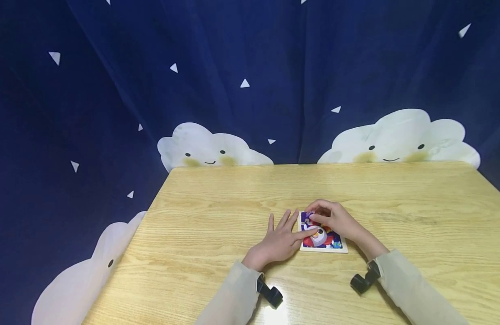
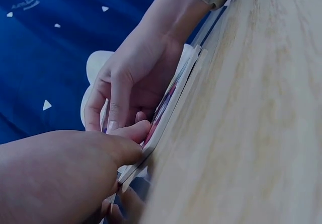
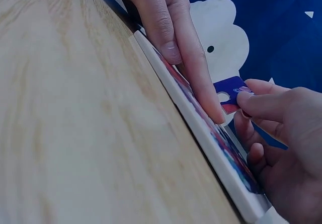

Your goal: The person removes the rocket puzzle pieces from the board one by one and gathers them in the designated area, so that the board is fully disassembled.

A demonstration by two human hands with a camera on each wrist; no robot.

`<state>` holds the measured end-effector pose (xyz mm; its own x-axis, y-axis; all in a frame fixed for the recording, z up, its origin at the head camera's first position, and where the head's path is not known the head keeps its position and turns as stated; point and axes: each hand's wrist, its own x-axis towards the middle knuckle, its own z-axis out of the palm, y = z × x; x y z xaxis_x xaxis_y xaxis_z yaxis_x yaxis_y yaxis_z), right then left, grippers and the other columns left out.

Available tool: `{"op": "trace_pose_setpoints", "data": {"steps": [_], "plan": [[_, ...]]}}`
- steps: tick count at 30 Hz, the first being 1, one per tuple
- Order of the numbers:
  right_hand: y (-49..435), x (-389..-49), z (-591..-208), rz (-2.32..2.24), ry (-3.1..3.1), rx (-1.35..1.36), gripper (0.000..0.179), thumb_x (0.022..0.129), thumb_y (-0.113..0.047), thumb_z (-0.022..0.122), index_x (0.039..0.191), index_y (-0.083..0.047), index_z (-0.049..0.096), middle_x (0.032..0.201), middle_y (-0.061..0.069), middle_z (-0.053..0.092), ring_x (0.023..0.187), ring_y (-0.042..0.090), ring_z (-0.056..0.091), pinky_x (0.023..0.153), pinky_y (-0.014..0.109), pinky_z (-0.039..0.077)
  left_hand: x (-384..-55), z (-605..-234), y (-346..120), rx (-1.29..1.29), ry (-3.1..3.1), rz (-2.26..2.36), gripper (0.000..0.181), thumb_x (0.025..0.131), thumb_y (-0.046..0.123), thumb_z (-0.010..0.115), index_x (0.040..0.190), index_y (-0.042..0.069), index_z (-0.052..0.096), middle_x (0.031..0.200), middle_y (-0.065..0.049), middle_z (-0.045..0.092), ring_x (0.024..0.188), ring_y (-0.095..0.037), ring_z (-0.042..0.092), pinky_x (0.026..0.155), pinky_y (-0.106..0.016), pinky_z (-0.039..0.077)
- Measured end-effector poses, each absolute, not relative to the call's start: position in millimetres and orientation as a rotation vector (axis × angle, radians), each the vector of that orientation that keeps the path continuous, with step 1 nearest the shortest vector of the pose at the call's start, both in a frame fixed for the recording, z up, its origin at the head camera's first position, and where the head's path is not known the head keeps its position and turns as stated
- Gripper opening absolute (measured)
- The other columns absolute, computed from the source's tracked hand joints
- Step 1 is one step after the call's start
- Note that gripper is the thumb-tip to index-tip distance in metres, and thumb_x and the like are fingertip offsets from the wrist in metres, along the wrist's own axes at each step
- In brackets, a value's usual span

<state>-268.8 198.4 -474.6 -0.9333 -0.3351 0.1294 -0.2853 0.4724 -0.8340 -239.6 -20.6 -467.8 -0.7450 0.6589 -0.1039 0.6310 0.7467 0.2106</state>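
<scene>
A small jigsaw puzzle board (image 1: 327, 250) with a white frame and a colourful cartoon picture lies flat on the wooden table. My left hand (image 1: 280, 241) reaches in from its left side, fingers spread, and the thumb lies across the picture. Over the board's upper right, my right hand (image 1: 335, 220) bends its fingers. In the right wrist view, it pinches a dark blue puzzle piece (image 3: 229, 88) between thumb and fingers, tilted up from the board. My right hand (image 2: 138, 68) partly hides the picture in the left wrist view, and that piece is mostly hidden there.
The light wooden table (image 1: 201, 212) extends on both sides of the board. A dark blue curtain (image 1: 250, 45) with white triangles and smiling clouds hangs behind and to the left. Each wrist carries a black camera mount (image 1: 270, 293).
</scene>
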Motion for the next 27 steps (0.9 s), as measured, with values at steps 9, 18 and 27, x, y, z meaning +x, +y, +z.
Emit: {"op": "trace_pose_setpoints", "data": {"steps": [9,18,27], "plan": [[200.7,-269.6,-473.0,-1.504,2.652,-0.534,0.019,0.096,-0.017,0.062,0.113,-0.012,0.069,0.097,0.006,0.068,0.081,0.009,0.057,0.071,0.02,0.047,-240.8,-467.4,-20.8,1.045,2.769,0.224,0.048,0.106,0.031,0.034,0.147,0.054,0.028,0.167,-0.007,0.005,0.155,-0.032,0.007,0.118,-0.068,0.01],[207.2,-270.1,-475.6,-1.478,2.681,-0.508,0.02,0.096,-0.023,0.063,0.113,-0.016,0.069,0.109,0.006,0.07,0.089,0.007,0.061,0.08,0.019,0.049,-238.7,-468.2,-22.1,1.09,2.792,0.201,0.047,0.106,0.031,0.035,0.148,0.052,0.03,0.167,-0.01,0.009,0.154,-0.034,0.011,0.117,-0.069,0.015],[216.9,-267.1,-473.1,-1.494,2.687,-0.465,0.02,0.095,-0.02,0.064,0.114,-0.015,0.07,0.11,0.008,0.07,0.092,0.005,0.062,0.082,0.018,0.05,-237.8,-466.9,-22.8,1.09,2.787,0.215,0.047,0.106,0.031,0.034,0.148,0.051,0.03,0.167,-0.01,0.008,0.154,-0.034,0.01,0.117,-0.069,0.013]]}}
